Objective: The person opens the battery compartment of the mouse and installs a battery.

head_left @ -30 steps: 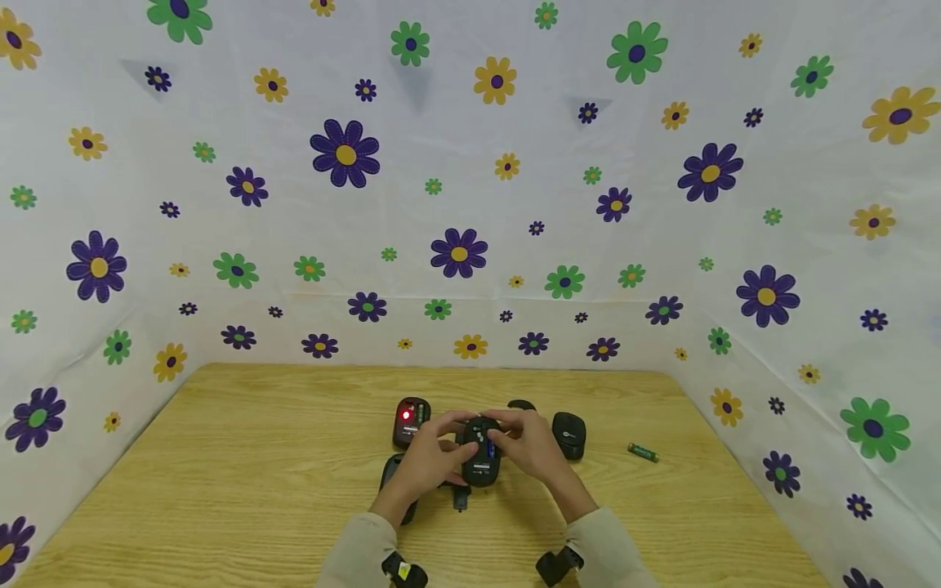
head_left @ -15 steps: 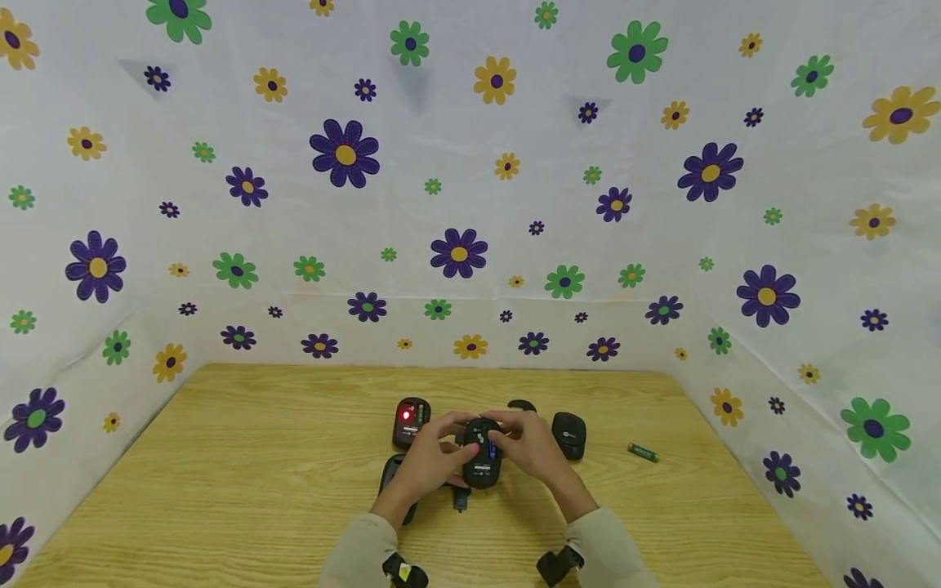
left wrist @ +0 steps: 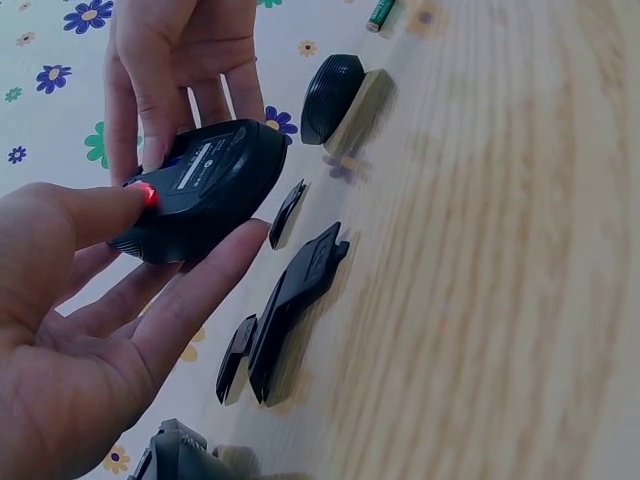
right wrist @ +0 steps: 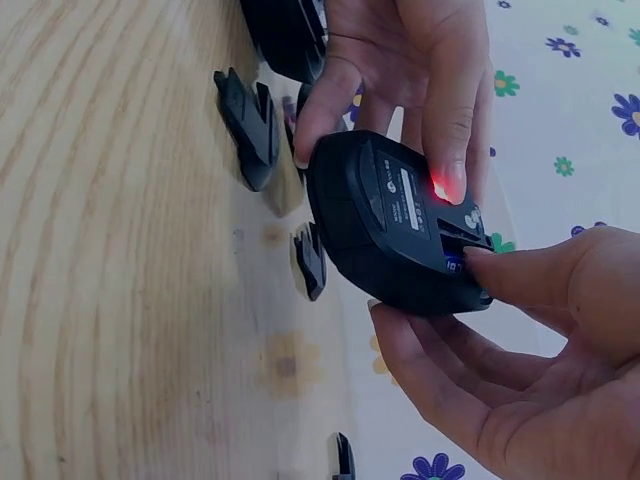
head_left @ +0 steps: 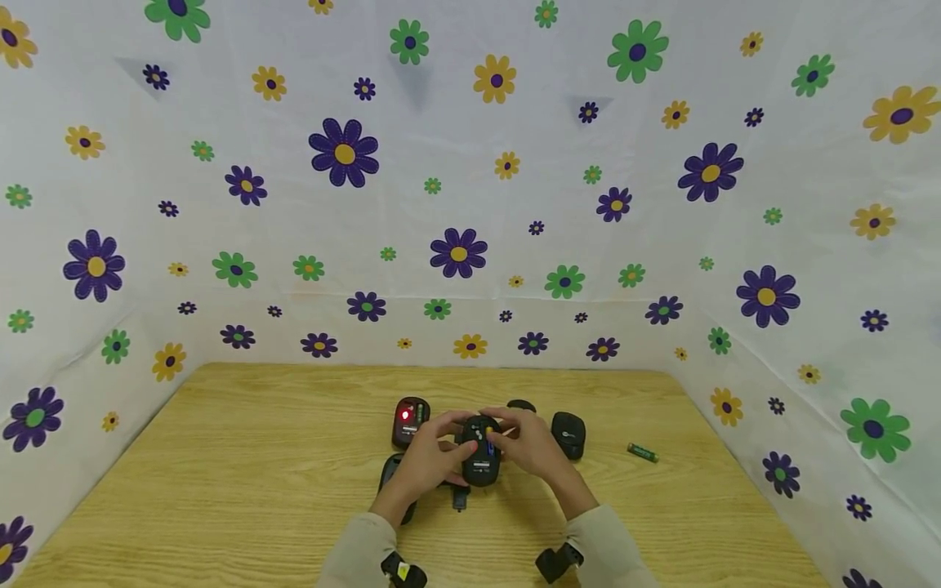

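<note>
A black computer mouse is held underside up above the table between both hands. My left hand grips its left side, with the thumb over the red-glowing sensor, as the left wrist view shows. My right hand holds the opposite side, its thumb pressing at the uncovered battery slot. A blue battery lies in that slot, partly hidden by the right thumb. Below the mouse, black cover pieces lie on the table, partly hidden by the hands in the head view.
Another upturned mouse with a red light and a green battery lies behind the left hand. A further mouse sits right of the right hand, and a loose green battery farther right. A dark object is partly under the left wrist.
Both hands and the mouse stay nearly in place. An orange battery end now shows by the right thumb, where earlier only blue was seen.
</note>
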The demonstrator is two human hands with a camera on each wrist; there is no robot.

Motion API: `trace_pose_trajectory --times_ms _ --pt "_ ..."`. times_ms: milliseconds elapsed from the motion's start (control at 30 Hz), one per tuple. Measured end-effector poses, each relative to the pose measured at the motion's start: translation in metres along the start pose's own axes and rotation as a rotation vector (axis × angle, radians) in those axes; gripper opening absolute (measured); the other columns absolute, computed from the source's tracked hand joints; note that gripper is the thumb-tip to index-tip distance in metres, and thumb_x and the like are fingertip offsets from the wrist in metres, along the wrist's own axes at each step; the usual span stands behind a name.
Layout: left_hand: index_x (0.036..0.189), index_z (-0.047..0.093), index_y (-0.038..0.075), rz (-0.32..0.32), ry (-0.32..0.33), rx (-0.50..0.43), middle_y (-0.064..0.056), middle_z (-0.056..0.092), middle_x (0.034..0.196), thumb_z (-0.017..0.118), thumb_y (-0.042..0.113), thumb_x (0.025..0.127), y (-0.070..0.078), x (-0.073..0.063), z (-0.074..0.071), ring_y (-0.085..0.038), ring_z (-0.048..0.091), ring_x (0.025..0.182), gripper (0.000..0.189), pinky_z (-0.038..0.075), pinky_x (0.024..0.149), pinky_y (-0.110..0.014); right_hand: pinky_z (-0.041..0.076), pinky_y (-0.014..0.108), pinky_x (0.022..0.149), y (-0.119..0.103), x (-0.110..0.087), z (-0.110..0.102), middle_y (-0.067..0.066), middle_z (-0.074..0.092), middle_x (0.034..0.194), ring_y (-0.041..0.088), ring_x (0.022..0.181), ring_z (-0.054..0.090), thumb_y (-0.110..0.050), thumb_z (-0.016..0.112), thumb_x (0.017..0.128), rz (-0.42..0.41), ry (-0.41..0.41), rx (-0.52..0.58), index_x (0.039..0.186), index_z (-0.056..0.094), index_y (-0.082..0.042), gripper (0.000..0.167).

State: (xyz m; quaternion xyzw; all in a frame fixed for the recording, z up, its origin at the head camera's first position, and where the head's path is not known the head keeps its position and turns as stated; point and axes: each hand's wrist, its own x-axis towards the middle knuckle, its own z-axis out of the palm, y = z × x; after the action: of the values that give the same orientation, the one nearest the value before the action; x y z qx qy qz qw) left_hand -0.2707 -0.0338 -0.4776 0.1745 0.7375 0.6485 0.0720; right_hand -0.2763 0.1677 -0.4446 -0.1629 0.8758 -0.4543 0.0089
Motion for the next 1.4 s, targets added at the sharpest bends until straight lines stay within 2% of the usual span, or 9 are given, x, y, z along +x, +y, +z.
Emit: trace_pose_trajectory --times_ms 267,533,633,800,900,1033,1167,1400 --pt "0.145 0.055 0.011 -0.002 0.015 -0.008 -0.027 0.057 0.135 0.065 0.01 0.102 -0.003 0.0 0.003 -0.03 0.075 0.097 0.044 0.067 0.06 -0.042 0.068 0.035 0.068 -0.002 0.001 -0.004 0.023 0.071 0.111 0.02 0.083 0.073 0.002 0.067 0.097 0.025 -0.035 -0.001 0.138 0.065 -0.006 0.042" --pt "0.148 0.053 0.011 -0.018 0.028 0.044 -0.029 0.057 0.136 0.064 0.013 0.103 -0.005 0.008 0.014 -0.035 0.075 0.103 0.047 0.067 0.059 -0.041 0.067 0.035 0.066 0.001 0.0 -0.009 0.022 0.072 0.108 0.021 0.082 0.073 0.003 0.069 0.095 0.066 0.001 -0.035 0.132 0.065 -0.003 0.037" --pt "0.149 0.053 0.011 -0.034 0.029 0.077 -0.028 0.059 0.135 0.065 0.014 0.103 -0.003 0.01 0.018 -0.031 0.076 0.096 0.047 0.067 0.058 -0.042 0.067 0.034 0.064 0.004 0.001 -0.01 0.022 0.072 0.107 0.022 0.081 0.074 0.004 0.069 0.094 0.071 0.017 -0.038 0.128 0.066 -0.003 0.034" --pt "0.15 0.051 0.009 -0.053 0.016 0.148 -0.028 0.061 0.129 0.065 0.017 0.103 0.003 0.013 0.024 -0.024 0.074 0.075 0.05 0.066 0.056 -0.041 0.067 0.034 0.062 0.008 0.0 -0.015 0.023 0.072 0.108 0.023 0.079 0.074 0.005 0.07 0.093 0.088 0.036 -0.055 0.127 0.068 -0.003 0.034" --pt "0.149 0.052 0.008 -0.043 0.026 0.224 -0.026 0.064 0.122 0.066 0.018 0.103 0.005 0.016 0.028 -0.022 0.072 0.076 0.05 0.065 0.056 -0.038 0.066 0.033 0.062 0.009 0.0 -0.018 0.023 0.072 0.11 0.023 0.078 0.074 0.004 0.07 0.093 0.11 0.047 -0.077 0.128 0.068 -0.002 0.035" --pt "0.148 0.054 0.008 -0.077 0.042 0.283 -0.02 0.065 0.11 0.067 0.017 0.102 0.007 0.02 0.034 -0.02 0.07 0.072 0.049 0.064 0.054 -0.034 0.066 0.032 0.061 0.011 0.001 -0.018 0.022 0.073 0.11 0.021 0.077 0.074 0.003 0.071 0.093 0.15 0.057 -0.103 0.126 0.07 -0.003 0.034" --pt "0.148 0.053 0.007 -0.128 0.045 0.255 -0.017 0.063 0.104 0.067 0.014 0.101 0.008 0.024 0.039 -0.019 0.067 0.062 0.05 0.064 0.052 -0.035 0.066 0.033 0.062 0.014 0.001 -0.019 0.022 0.073 0.11 0.021 0.079 0.073 0.003 0.071 0.093 0.175 0.053 -0.114 0.125 0.071 -0.003 0.032" --pt "0.146 0.055 0.007 -0.143 0.061 0.236 -0.015 0.064 0.103 0.069 0.015 0.1 0.006 0.031 0.045 -0.019 0.067 0.063 0.048 0.063 0.052 -0.033 0.065 0.033 0.061 0.016 0.003 -0.023 0.025 0.072 0.11 0.023 0.079 0.073 0.003 0.07 0.093 0.187 0.067 -0.15 0.128 0.068 0.0 0.035"
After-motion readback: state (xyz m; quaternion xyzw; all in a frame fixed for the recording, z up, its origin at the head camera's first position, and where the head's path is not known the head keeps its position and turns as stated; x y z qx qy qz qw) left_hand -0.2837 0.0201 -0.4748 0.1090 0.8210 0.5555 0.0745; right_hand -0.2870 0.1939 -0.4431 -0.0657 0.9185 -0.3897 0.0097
